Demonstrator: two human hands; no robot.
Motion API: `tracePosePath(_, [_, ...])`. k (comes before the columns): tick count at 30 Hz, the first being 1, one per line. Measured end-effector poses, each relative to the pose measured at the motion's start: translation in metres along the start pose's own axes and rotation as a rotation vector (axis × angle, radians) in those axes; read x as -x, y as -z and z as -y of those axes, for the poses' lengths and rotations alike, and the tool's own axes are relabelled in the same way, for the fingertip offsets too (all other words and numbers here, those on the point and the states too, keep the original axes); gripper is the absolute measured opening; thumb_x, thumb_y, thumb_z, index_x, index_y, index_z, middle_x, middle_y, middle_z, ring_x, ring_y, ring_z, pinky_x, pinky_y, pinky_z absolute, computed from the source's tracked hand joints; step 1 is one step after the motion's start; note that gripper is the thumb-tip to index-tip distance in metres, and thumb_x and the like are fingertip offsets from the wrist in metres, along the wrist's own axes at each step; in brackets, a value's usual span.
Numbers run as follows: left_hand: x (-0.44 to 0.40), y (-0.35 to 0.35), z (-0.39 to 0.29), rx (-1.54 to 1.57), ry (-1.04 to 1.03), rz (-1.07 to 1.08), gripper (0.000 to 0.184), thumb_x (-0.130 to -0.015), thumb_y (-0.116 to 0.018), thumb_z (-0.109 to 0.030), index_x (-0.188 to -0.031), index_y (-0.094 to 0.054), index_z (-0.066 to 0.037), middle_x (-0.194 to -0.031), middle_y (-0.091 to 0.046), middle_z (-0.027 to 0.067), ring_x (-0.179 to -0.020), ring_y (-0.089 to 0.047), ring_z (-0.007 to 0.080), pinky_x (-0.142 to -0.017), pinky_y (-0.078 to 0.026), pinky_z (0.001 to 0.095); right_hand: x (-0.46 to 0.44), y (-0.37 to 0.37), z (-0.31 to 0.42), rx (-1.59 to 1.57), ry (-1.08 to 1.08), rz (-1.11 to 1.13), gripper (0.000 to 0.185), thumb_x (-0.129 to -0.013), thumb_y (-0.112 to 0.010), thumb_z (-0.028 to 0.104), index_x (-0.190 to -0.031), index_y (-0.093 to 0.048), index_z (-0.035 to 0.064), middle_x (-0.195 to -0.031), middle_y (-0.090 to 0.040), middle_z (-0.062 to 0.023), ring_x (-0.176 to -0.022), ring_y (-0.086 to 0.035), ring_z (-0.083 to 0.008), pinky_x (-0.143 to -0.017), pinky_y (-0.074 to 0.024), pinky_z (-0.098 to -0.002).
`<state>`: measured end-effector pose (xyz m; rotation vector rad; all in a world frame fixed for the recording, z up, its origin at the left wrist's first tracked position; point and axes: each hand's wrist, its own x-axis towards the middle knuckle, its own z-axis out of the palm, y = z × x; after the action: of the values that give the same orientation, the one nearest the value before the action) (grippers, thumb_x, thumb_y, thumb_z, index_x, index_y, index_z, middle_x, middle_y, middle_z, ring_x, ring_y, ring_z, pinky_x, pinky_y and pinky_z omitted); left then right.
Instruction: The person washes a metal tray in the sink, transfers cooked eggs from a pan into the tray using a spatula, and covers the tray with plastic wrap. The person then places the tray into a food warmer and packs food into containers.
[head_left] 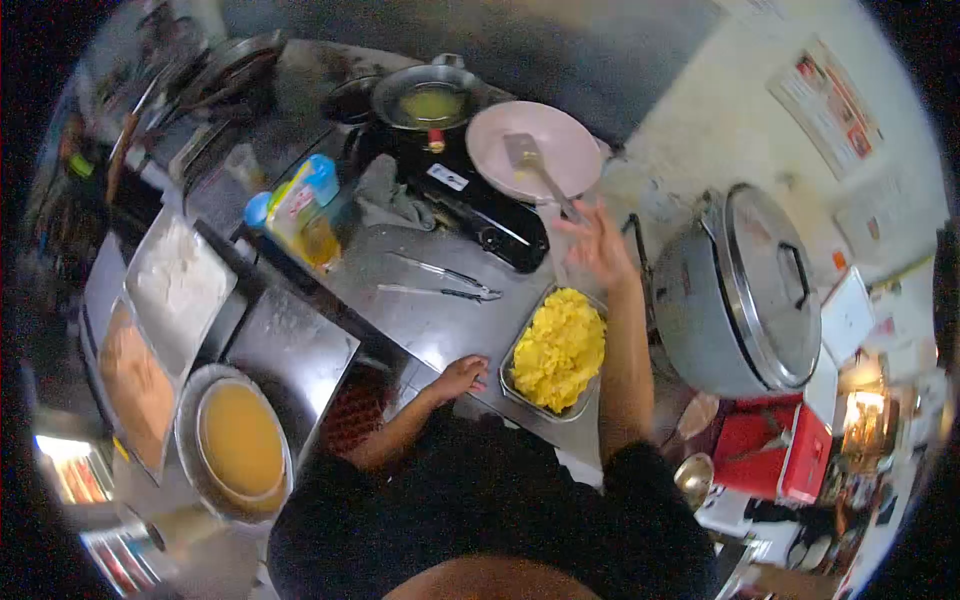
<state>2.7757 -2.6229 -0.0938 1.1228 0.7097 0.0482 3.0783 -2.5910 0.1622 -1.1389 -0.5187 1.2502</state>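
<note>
My right hand (pixel 598 252) reaches over the counter with its fingers spread, its fingertips close to the handle end of a grey spatula (pixel 523 152). Whether they touch the handle is blurred. The spatula's blade lies in a pale pink frying pan (pixel 490 135) on the stove. Below my right hand, a metal tray (pixel 512 392) holds a heap of soft yellow food (pixel 560 350), which looks like scrambled egg. At the counter's front edge, my left hand (pixel 460 380) hovers with loosely parted fingers and nothing in it. Metal tongs (pixel 440 280) lie beyond it.
A large lidded pot (pixel 700 300) stands at the right, above a red cooler (pixel 805 460). A black portable stove (pixel 515 235), a grey cloth (pixel 385 195) and a smaller pan (pixel 390 100) are at the back. On the left are powder trays (pixel 180 275) and a bowl of orange-yellow liquid (pixel 240 440).
</note>
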Motion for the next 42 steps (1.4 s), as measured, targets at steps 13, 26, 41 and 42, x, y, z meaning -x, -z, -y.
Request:
tracePosePath(13, [0.104, -0.015, 0.068, 0.187, -0.065, -0.689, 0.032, -0.093, -0.048, -0.032, -0.108, -0.060, -0.007, -0.085, -0.061, 0.0079, -0.063, -0.058, 0.0139, -0.051, -0.046, 0.0277, 0.229, 0.085, -0.216, 0.728, 0.752, -0.562, 0.027, -0.094, -0.047, 0.027, -0.105, -0.048, 0.0030, -0.094, -0.050, -0.0054, -0.083, -0.049, -0.0147, -0.072, -0.0426, -0.0271])
tracePosePath(26, [0.219, -0.168, 0.330, 0.120, 0.054, -1.079, 0.029, -0.081, -0.062, -0.029, -0.099, -0.063, -0.007, -0.089, -0.064, 0.0107, -0.086, -0.063, 0.0216, -0.074, -0.052, 0.0323, 0.125, 0.056, -0.140, 0.169, 0.101, 0.079, 0.042, -0.093, -0.046, 0.032, -0.128, -0.039, 0.0098, -0.110, -0.052, -0.0097, -0.085, -0.052, -0.0192, -0.074, -0.0429, -0.0332])
tracePosePath(41, [0.435, -0.184, 0.436, 0.060, 0.138, -1.961, 0.025, -0.082, -0.060, -0.024, -0.094, -0.064, -0.002, -0.094, -0.065, 0.0186, -0.088, -0.062, 0.0336, -0.077, -0.049, 0.0398, 0.212, 0.094, -0.258, 0.631, 0.302, -0.523, 0.031, -0.085, -0.054, 0.028, -0.107, -0.058, 0.0056, -0.103, -0.059, -0.0092, -0.089, -0.054, -0.0249, -0.074, -0.0449, -0.0371])
tracePosePath(42, [0.458, -0.144, 0.405, -0.180, -0.014, -2.053, 0.024, -0.084, -0.058, -0.022, -0.096, -0.063, -0.002, -0.093, -0.064, 0.0179, -0.087, -0.061, 0.0337, -0.076, -0.049, 0.0390, 0.224, 0.088, -0.276, 0.670, 0.371, -0.548, 0.033, -0.086, -0.054, 0.028, -0.107, -0.059, 0.0036, -0.106, -0.058, -0.0101, -0.090, -0.054, -0.0256, -0.076, -0.0446, -0.0379])
